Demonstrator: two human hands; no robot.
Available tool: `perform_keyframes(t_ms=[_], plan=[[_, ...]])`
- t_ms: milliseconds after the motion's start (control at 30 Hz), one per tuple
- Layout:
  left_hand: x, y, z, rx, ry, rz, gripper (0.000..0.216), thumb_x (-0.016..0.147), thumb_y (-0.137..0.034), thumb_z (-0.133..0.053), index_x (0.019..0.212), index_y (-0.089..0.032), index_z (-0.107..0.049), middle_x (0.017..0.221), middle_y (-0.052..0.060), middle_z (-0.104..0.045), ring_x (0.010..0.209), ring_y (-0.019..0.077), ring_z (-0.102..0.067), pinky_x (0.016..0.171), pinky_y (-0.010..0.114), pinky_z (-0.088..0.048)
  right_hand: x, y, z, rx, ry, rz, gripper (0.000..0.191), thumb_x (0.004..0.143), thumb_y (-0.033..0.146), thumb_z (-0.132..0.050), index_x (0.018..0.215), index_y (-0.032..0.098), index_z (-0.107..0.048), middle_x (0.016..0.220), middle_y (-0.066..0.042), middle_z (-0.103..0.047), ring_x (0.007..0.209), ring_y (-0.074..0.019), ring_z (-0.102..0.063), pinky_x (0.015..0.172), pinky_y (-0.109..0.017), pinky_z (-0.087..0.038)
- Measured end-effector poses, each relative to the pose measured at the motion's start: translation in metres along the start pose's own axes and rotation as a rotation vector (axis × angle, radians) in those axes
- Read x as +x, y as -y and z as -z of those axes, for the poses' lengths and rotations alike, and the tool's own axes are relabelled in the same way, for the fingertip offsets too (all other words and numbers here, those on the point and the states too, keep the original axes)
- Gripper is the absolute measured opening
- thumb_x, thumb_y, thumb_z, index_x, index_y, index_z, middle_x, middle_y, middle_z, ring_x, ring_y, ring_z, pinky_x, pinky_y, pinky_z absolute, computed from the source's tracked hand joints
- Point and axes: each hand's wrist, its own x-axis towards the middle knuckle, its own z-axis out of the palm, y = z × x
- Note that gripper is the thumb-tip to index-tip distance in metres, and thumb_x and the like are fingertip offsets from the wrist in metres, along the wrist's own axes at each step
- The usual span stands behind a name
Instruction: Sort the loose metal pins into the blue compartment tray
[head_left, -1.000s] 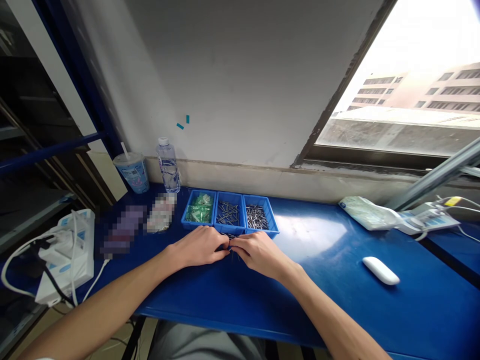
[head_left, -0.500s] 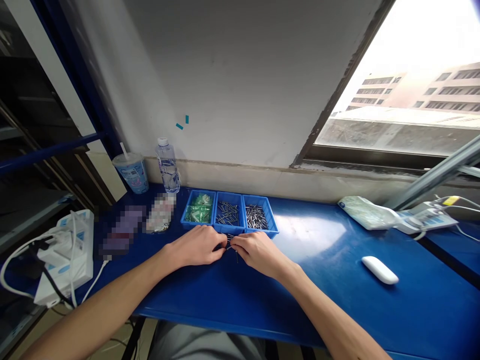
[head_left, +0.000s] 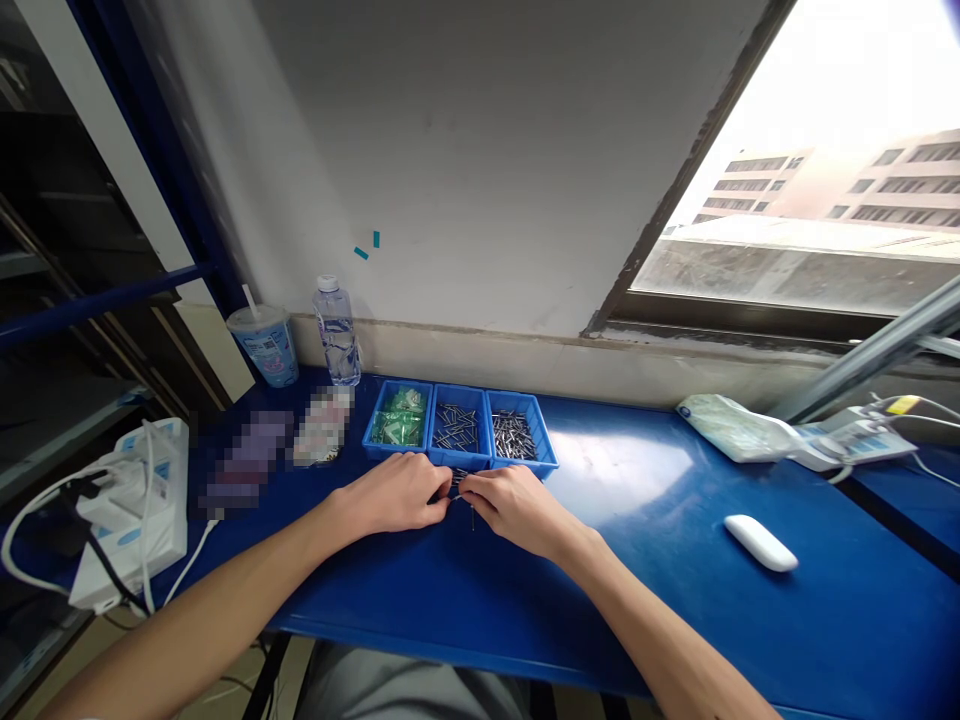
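Note:
My left hand [head_left: 409, 492] and my right hand [head_left: 514, 505] meet just in front of the blue bins, fingertips pinched and almost touching. A slim, shiny metal pin [head_left: 455, 497] shows between the two sets of fingertips. Another thin dark metal piece [head_left: 473, 517] points down below my right fingers; whether it is held or lies on the table I cannot tell. More small metal pieces [head_left: 457, 477] show behind the fingertips. The middle bin [head_left: 459, 461] contains loose thin metal pins, and the right bin [head_left: 551, 452] has a denser heap of them.
The left bin [head_left: 369, 437] holds small green packets. A water bottle [head_left: 337, 335] and a lidded cup [head_left: 264, 345] stand by the wall. Power strips lie at the left [head_left: 161, 510] and right [head_left: 847, 440], near a plastic packet [head_left: 735, 428]. A white case [head_left: 760, 543] sits at right.
Both hands keep almost the same place and pinch, with only a slight shift at the fingertips. The bins and other items stay where they were.

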Motion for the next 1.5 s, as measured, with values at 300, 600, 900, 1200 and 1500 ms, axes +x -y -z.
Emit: perform_keyframes(t_ms=[300, 600, 900, 1200, 1500], plan=[[-0.001, 0.001, -0.001, 0.021, 0.009, -0.001, 0.004, 0.085, -0.019, -0.065, 0.084, -0.019, -0.069, 0.07, 0.001, -0.071, 0.06, 0.018, -0.064, 0.054, 0.027, -0.034, 0.0, 0.0, -0.001, -0.047, 0.0, -0.037, 0.021, 0.106, 0.016, -0.054, 0.092, 0.019, -0.07, 0.079, -0.002, -0.073, 0.064, -0.015, -0.064, 0.06, -0.027, -0.035], [-0.002, -0.007, 0.004, 0.015, -0.089, -0.113, 0.002, 0.087, -0.019, -0.066, 0.089, -0.019, -0.067, 0.061, -0.004, -0.063, 0.053, 0.0145, -0.06, 0.056, 0.026, -0.039, 0.001, 0.001, -0.001, -0.069, -0.009, -0.072, 0.015, 0.104, 0.017, -0.058, 0.09, 0.019, -0.065, 0.072, 0.0, -0.068, 0.059, -0.0139, -0.058, 0.057, -0.028, -0.029], [-0.001, -0.002, -0.004, 0.0, -0.258, -0.267, 0.003, 0.09, -0.018, -0.062, 0.087, -0.019, -0.063, 0.078, 0.0, -0.066, 0.068, 0.0147, -0.062, 0.061, 0.025, -0.042, -0.001, 0.002, -0.003, -0.03, -0.116, -0.032, 0.024, 0.106, 0.016, -0.046, 0.084, 0.019, -0.055, 0.066, 0.002, -0.059, 0.051, -0.0111, -0.045, 0.055, -0.028, -0.026], [0.001, 0.003, -0.007, 0.019, -0.307, -0.339, 0.015, 0.107, -0.024, -0.055, 0.103, -0.018, -0.068, 0.086, 0.003, -0.071, 0.081, 0.0165, -0.068, 0.07, 0.026, -0.048, -0.003, 0.0, -0.002, 0.007, -0.201, -0.005, 0.027, 0.109, 0.017, -0.038, 0.089, 0.02, -0.055, 0.069, 0.001, -0.061, 0.055, -0.0125, -0.052, 0.058, -0.027, -0.031], [0.003, 0.01, -0.012, -0.058, -0.411, -0.279, 0.014, 0.109, -0.027, -0.056, 0.105, -0.019, -0.066, 0.092, 0.002, -0.074, 0.084, 0.0164, -0.07, 0.074, 0.026, -0.049, -0.002, 0.003, -0.002, 0.006, -0.209, 0.037, 0.026, 0.114, 0.032, -0.041, 0.103, 0.019, -0.06, 0.074, -0.001, -0.068, 0.057, -0.0144, -0.058, 0.059, -0.028, -0.034]])
